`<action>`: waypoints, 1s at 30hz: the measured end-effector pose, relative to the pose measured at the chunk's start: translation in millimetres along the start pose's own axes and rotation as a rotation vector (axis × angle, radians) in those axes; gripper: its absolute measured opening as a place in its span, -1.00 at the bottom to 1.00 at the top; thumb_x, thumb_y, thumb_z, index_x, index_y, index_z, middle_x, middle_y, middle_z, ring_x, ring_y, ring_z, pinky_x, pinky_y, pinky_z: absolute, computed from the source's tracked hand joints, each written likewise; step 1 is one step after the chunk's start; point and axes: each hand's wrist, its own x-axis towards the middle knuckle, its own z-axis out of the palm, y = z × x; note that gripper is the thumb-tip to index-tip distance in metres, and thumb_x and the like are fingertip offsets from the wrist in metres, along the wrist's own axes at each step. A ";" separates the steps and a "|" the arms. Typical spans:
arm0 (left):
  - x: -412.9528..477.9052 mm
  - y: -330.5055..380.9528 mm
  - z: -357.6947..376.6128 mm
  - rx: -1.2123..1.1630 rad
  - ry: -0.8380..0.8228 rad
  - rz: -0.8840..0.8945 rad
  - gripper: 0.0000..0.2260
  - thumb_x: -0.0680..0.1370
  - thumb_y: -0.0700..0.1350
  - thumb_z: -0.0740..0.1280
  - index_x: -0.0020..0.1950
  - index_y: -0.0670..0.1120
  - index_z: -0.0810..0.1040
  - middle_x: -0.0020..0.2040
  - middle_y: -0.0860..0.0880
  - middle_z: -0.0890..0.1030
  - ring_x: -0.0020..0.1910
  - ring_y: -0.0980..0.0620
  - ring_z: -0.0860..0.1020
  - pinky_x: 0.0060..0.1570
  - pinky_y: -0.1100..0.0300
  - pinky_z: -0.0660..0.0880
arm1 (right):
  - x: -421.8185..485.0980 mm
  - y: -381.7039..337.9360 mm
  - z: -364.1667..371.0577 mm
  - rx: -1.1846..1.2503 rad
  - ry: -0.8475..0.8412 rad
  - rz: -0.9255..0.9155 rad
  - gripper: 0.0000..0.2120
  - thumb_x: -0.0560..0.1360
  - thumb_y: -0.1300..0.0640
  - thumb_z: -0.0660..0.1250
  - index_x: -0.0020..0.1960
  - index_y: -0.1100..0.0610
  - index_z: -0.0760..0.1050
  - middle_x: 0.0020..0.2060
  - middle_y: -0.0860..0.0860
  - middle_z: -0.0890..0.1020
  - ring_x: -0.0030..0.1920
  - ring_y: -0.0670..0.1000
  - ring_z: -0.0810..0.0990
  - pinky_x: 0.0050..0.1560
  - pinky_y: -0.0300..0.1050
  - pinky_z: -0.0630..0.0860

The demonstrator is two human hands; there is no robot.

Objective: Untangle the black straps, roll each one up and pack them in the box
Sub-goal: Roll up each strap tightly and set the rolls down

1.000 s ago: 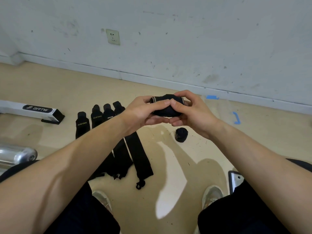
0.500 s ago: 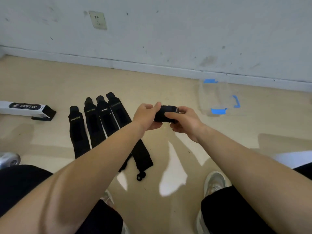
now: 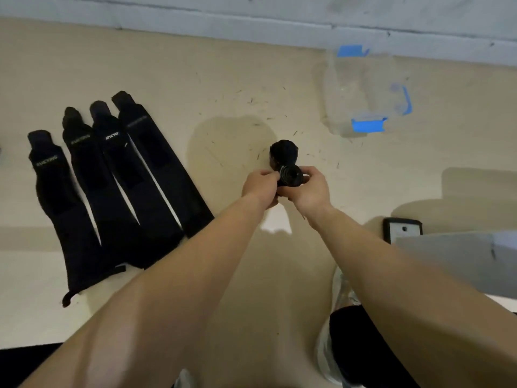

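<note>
Starting big: tan floor (image 3: 223,79) everywhere, with four flat black straps (image 3: 112,186) laid side by side way off to the left, not rolled yet. Next down, the clear box (image 3: 361,88) with blue clips, parked far right and up near the wall, well apart from everything else. Then the hands, meeting mid-frame at arm's length: left hand (image 3: 261,187) and right hand (image 3: 310,189), both curled in and pinching the rolled strap (image 3: 292,177) from opposite sides, fingertips pressed onto its flanks, nothing spread. Seeing the spiral end of that roll nearly face-on, so reading its long axis as pointing up toward the camera, tipped a little away. Smallest bit: a second roll (image 3: 283,152) just beyond the fingers, apparently standing on the floor; overlapping the held one in this view, so can't say for sure about touching versus just sitting behind it. Now the key relation for packing: box lying ahead and to the right of the grip, so nearer the right hand than the left. Judging by that, looks like a right-handed carry, releasing with the left and swinging the roll forward-right, end-first or on its side into the box. Worth keeping the pinch snug on the way to stop the wrap springing loose.
</note>
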 end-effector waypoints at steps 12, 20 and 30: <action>71.9 -30.8 16.0 0.008 -0.089 -0.072 -0.82 0.67 -0.20 0.22 -0.02 -0.01 0.58 -0.12 -0.04 0.60 -0.20 -0.07 0.55 -0.08 0.07 0.49 | 65.3 58.5 21.7 -0.172 0.085 0.003 -0.34 0.31 0.18 0.59 0.35 0.11 0.44 0.20 0.15 0.56 0.06 0.08 0.64 0.15 -0.04 0.61; 47.6 -38.3 -15.2 0.231 -0.060 -0.011 -0.76 0.66 -0.17 0.24 -0.19 0.01 0.51 -0.06 -0.11 0.57 -0.15 -0.10 0.53 -0.08 0.08 0.47 | 24.0 62.8 16.6 -0.278 -0.026 0.225 -0.32 0.44 0.12 0.51 0.47 0.15 0.30 0.30 0.14 0.47 0.17 0.15 0.57 0.02 -0.10 0.47; 4.9 -88.3 -122.8 0.483 0.191 -0.043 -0.83 0.68 -0.15 0.20 0.07 -0.07 0.59 -0.04 0.00 0.60 -0.07 0.00 0.53 0.00 0.10 0.48 | -28.4 40.0 93.6 -0.549 -0.333 0.060 -0.63 0.55 0.18 0.37 0.35 0.15 0.49 0.27 0.09 0.57 0.26 0.11 0.55 0.16 -0.13 0.46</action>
